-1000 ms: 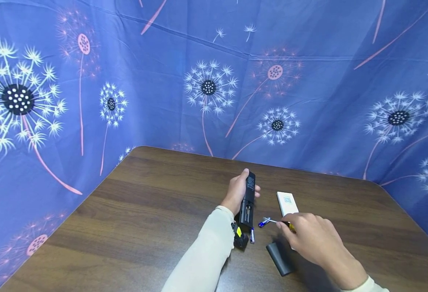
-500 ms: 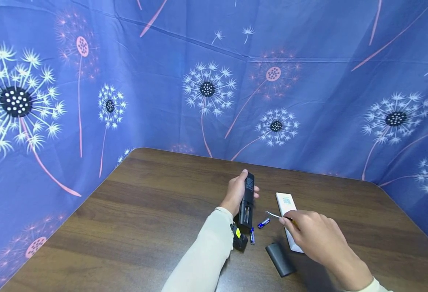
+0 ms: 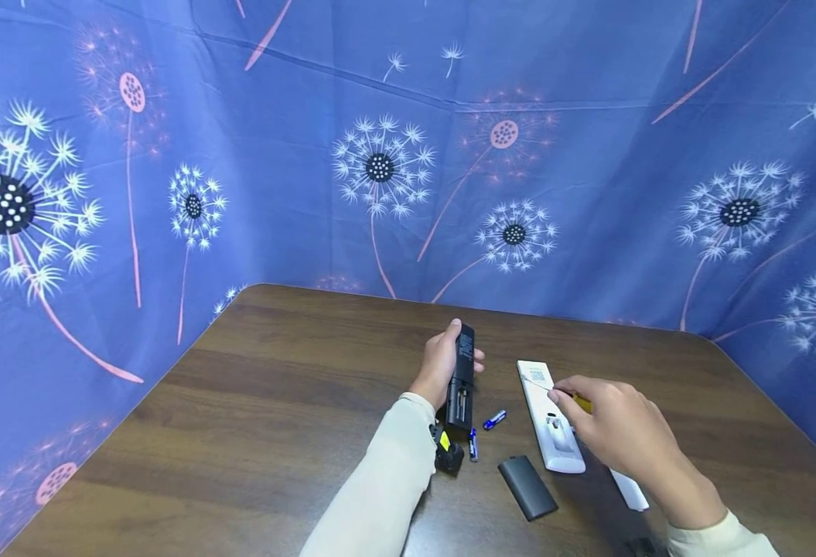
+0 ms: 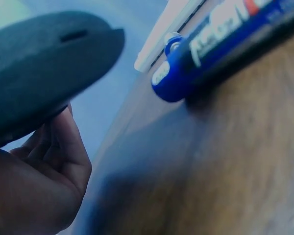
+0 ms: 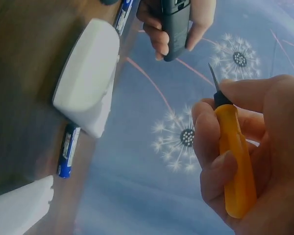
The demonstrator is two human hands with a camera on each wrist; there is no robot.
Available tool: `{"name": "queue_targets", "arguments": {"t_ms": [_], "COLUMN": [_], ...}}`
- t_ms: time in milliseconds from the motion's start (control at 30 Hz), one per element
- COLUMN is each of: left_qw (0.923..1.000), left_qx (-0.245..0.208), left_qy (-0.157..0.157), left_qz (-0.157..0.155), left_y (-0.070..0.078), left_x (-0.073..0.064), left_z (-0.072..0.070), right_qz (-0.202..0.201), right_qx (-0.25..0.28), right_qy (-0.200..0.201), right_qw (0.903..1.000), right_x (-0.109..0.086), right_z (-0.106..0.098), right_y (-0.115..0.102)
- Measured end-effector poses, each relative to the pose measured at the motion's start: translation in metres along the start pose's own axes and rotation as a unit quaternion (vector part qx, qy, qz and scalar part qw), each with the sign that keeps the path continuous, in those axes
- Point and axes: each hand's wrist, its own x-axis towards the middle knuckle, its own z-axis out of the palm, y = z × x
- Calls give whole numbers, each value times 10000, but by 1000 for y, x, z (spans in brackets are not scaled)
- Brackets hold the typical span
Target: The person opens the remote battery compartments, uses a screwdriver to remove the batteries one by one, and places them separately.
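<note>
My left hand point(image 3: 441, 363) grips a black remote control point(image 3: 465, 356) upright over the table, its back facing me and its battery compartment uncovered. Something light-coloured shows inside that compartment. My right hand point(image 3: 619, 422) holds a screwdriver point(image 5: 235, 156) by its orange-yellow handle, the thin shaft pointing away from the palm. Below the screwdriver lies a white remote control point(image 3: 541, 410), back up, with an uncovered compartment. Two blue batteries lie near the left hand: one battery point(image 3: 494, 420) to the right of the black remote, another battery point(image 3: 473, 445) by its lower end.
A black battery cover point(image 3: 527, 487) lies in front of the white remote. Partly under the right hand is a white cover point(image 3: 630, 490). A black camera point(image 3: 448, 456) is strapped to the left wrist. Blue patterned cloth point(image 3: 275, 155) hangs behind the wooden table point(image 3: 275, 402).
My right hand has drawn the screwdriver rightward, away from the batteries to above the white remote, whose compartment now shows. The left hand keeps its grip. The head view has shifted slightly.
</note>
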Motion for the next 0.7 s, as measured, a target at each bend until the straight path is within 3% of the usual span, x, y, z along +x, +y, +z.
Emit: {"name": "queue_targets", "arguments": {"t_ms": [200, 500, 700], "left_qw": [10000, 10000, 10000], "left_qx": [19, 11, -41], "left_qy": [-40, -50, -61], "left_qz": [-44, -36, -44], "left_y": [1, 0, -1], "left_x": [-2, -2, -1], "left_z": [1, 3, 2], "right_qz": [253, 432, 832], "right_qx": [487, 905, 994], "right_qy": [514, 1446, 1590], "right_qw": [9972, 9844, 9787], "right_x": [-4, -13, -15], "right_z": [4, 12, 13], "right_y": [10, 24, 28]}}
